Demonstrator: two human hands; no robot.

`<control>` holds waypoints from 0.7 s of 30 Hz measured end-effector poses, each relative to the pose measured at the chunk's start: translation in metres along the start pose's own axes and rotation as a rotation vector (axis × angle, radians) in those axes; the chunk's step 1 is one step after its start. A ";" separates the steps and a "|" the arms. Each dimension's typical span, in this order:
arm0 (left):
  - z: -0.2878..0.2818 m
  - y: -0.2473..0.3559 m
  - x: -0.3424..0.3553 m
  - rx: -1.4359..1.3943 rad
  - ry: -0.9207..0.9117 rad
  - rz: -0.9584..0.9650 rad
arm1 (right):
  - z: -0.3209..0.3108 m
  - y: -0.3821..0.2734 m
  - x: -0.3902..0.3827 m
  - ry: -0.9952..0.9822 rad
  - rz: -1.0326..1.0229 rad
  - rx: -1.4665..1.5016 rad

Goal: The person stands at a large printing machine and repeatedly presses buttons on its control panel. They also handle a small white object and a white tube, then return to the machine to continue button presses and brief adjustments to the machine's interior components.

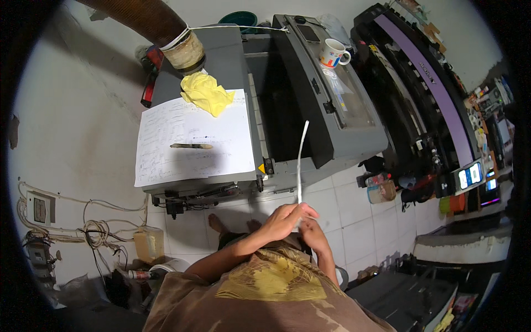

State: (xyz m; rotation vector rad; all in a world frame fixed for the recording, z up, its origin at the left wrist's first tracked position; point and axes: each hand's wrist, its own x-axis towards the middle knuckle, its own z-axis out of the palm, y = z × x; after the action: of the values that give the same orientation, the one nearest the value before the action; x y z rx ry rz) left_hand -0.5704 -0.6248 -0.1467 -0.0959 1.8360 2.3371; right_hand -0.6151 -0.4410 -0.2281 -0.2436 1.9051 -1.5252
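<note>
In front of my body, my left hand (285, 221) is closed around the lower end of a long, thin, slightly bent white strip (300, 166), which points up and away. I cannot tell whether it is twisted tissue or cloth. My right hand (313, 235) is curled just below and beside the left fingertips. A small whitish bit shows between the two hands. What the right fingers hold is hidden. Beyond them stands a grey machine (332, 135) with its lid raised over a dark bed.
On the machine's left top lie a handwritten paper sheet (160, 124), a dark brush-like tool (191, 146) and a crumpled yellow cloth (206, 94), near a brown duct hose (144, 19). A mug (333, 53) and phone (307, 33) rest on the lid. A large printer (442, 88) stands right.
</note>
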 end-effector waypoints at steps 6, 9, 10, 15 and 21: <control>-0.024 -0.066 -0.013 0.301 0.171 -0.162 | -0.027 -0.131 -0.030 -0.259 0.092 0.198; -0.033 -0.091 -0.030 0.409 0.194 -0.148 | -0.058 -0.160 -0.041 -0.222 -0.036 0.461; -0.037 -0.100 -0.031 0.417 0.212 -0.130 | -0.067 -0.165 -0.045 -0.214 -0.130 0.544; -0.072 -0.146 -0.044 0.501 0.309 -0.148 | -0.104 -0.182 -0.075 0.071 -0.410 0.887; -0.075 -0.177 -0.060 0.507 0.182 -0.257 | -0.103 -0.203 -0.084 0.118 -0.632 0.882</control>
State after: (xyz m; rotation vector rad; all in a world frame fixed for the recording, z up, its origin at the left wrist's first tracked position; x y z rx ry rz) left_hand -0.4853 -0.6624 -0.3250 -0.4582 2.2841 1.6866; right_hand -0.6661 -0.3744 -0.0006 -0.3675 1.0871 -2.6846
